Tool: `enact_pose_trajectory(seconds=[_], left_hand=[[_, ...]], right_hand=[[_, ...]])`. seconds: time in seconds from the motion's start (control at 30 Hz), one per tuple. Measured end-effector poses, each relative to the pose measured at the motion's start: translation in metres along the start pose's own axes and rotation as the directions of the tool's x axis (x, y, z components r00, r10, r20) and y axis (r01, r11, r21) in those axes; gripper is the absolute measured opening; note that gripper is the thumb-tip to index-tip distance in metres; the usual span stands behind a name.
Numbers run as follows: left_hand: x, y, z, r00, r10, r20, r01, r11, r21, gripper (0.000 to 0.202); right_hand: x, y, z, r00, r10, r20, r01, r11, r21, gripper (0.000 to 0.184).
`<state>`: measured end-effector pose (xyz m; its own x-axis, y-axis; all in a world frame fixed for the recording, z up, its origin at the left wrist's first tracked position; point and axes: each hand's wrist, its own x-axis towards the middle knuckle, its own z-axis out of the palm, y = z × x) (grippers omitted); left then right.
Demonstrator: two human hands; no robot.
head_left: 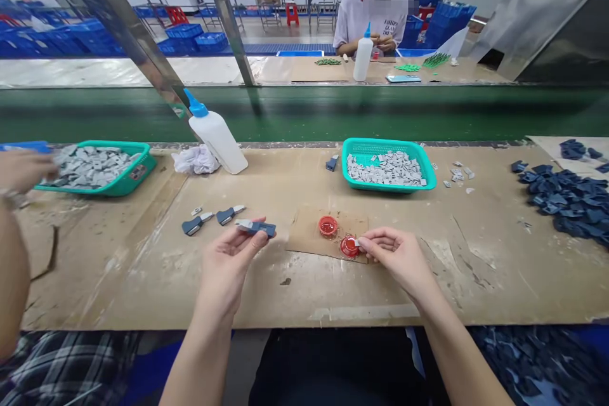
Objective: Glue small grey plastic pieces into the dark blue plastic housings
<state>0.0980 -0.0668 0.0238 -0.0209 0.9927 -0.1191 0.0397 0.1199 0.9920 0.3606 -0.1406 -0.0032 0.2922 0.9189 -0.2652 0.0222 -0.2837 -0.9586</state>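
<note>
Between the thumb and fingers of my left hand (238, 250) is a dark blue and grey plastic part (261, 227), held above the table. My right hand (392, 254) pinches a small light grey piece (360, 242) at the rim of a red cap (349, 246) with liquid in it. A second red cap (328, 225) stands just behind it, both on a cardboard piece (304, 235). Two more blue and grey parts (193, 225) lie left of my left hand. A green basket (389, 187) of small grey pieces stands beyond my right hand.
A white squeeze bottle (221, 139) leans beside a crumpled cloth (196, 160). Dark blue parts (571, 196) are heaped at right. Another person's arm (19, 171) reaches by a left green basket (128, 181). A green conveyor belt (295, 114) runs behind; a person (371, 19) works across it.
</note>
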Motion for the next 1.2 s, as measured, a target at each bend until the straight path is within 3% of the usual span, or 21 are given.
enact_pose_trajectory(seconds=[0.1, 0.37, 0.57, 0.87, 1.2], left_hand=[[-0.009, -0.003, 0.000, 0.996, -0.068, 0.066, 0.066, 0.998, 0.021, 0.045], [-0.015, 0.000, 0.010, 0.994, -0.051, 0.095, 0.056, 0.998, -0.043, 0.037], [-0.022, -0.009, 0.026, 0.983, -0.086, 0.165, 0.107, 0.987, -0.123, 0.039], [-0.045, -0.011, 0.073, 0.971, 0.041, 0.235, 0.017, 0.971, -0.239, 0.021], [-0.053, -0.003, 0.078, 0.964, 0.068, 0.256, 0.008, 0.958, -0.285, 0.021]], right_hand=[[0.003, -0.002, 0.004, 0.999, 0.040, 0.013, -0.041, 0.999, 0.004, 0.032], [0.005, -0.002, 0.008, 0.996, 0.087, 0.000, -0.087, 0.995, -0.037, 0.036], [0.008, -0.004, 0.006, 0.993, 0.110, 0.037, -0.110, 0.994, -0.010, 0.036], [-0.024, -0.047, 0.006, 0.993, -0.017, 0.113, 0.011, 0.998, 0.060, 0.027], [-0.025, -0.054, 0.019, 0.986, 0.037, 0.161, -0.048, 0.997, 0.062, 0.029]])
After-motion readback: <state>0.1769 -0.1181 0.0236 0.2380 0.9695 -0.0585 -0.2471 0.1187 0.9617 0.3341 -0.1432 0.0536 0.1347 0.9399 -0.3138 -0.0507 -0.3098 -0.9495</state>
